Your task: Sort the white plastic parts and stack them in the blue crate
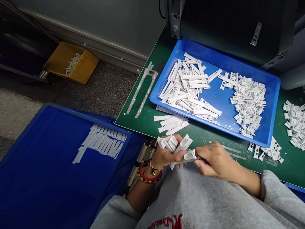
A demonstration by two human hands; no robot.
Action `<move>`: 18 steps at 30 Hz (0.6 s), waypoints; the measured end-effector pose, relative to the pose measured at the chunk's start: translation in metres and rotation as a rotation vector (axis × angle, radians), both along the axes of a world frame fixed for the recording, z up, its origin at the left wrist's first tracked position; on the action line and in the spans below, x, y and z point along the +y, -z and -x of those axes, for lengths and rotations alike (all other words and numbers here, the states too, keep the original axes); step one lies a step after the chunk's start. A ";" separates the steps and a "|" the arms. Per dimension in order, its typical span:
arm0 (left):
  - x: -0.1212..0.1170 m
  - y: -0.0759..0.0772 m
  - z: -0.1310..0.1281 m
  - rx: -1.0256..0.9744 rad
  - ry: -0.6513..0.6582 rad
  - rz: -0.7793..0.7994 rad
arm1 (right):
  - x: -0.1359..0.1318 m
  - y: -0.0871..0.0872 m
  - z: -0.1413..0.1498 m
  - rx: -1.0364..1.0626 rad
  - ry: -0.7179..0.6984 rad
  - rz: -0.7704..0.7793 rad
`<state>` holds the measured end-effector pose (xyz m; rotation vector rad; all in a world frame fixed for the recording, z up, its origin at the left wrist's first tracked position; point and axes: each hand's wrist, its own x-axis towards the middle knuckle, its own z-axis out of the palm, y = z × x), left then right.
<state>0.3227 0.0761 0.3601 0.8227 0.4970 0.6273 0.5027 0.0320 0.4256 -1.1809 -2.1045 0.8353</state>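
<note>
My left hand (168, 157) is closed around several long white plastic parts (183, 143), which fan out between the thumb and fingers. One of them, a white plastic part (190, 155) with a slot near its end, points toward my right hand (213, 159). That hand is closed in a pinch right at the end of this part. Something small and dark shows between its thumb and finger, mostly hidden, so its kind cannot be made out. Beyond both hands stands a blue tray (190, 115) with a pile of long white parts (188, 84) and a heap of small white parts (250, 101).
White strips (172, 122) lie on the green table (143, 122) beside the tray. More small parts (295, 122) are heaped at right. A larger blue bin (47, 165) at lower left holds rows of white parts (102, 140). A yellow bin (81, 71) stands on the floor. A black chute (226, 28) slopes above the tray.
</note>
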 end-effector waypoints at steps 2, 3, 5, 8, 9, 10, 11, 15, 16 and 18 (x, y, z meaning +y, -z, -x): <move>-0.001 -0.001 0.000 0.051 -0.017 -0.026 | -0.001 0.000 0.000 -0.009 0.011 -0.022; -0.002 -0.001 0.001 0.078 -0.023 -0.042 | -0.001 0.000 0.000 -0.012 0.016 -0.034; -0.003 -0.001 0.002 0.121 -0.029 -0.068 | -0.002 0.001 0.000 -0.016 0.018 -0.051; -0.004 -0.002 0.003 0.160 -0.029 -0.070 | -0.003 0.000 -0.002 -0.037 -0.004 -0.060; -0.005 -0.003 0.003 0.167 -0.026 -0.062 | -0.003 -0.001 -0.003 -0.049 -0.019 -0.056; -0.006 -0.004 0.002 0.166 -0.020 -0.051 | -0.003 -0.002 -0.005 -0.060 -0.042 -0.048; -0.007 -0.006 0.002 0.160 -0.011 -0.039 | -0.002 -0.003 -0.007 -0.068 -0.069 -0.036; -0.009 -0.010 0.000 0.103 0.044 -0.009 | 0.000 -0.007 -0.016 -0.076 -0.200 0.046; -0.010 -0.010 0.001 0.111 0.050 -0.011 | 0.000 -0.008 -0.017 -0.077 -0.221 0.063; -0.009 -0.010 0.005 0.175 0.073 -0.018 | 0.001 -0.008 -0.017 -0.083 -0.218 0.079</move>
